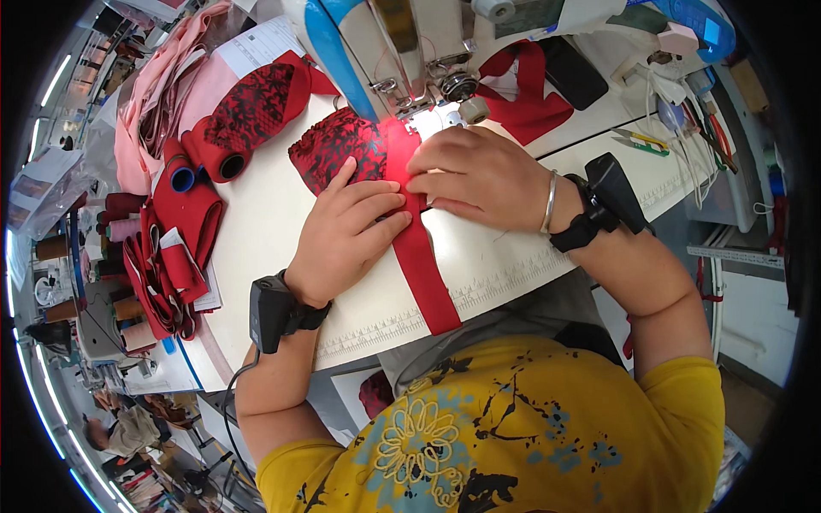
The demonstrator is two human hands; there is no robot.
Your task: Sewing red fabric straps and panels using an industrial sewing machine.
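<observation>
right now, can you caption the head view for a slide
Both hands, left and right, press a red fabric strip and patterned red piece flat at a sewing machine.

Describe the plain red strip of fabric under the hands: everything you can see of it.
The red strip is a long, flat band of plain, matte woven-looking cloth. It runs from the sewing machine's needle area down the white table and over its near edge. Its upper end joins a red-and-black patterned piece. The left hand and right hand both press flat on it.
</observation>
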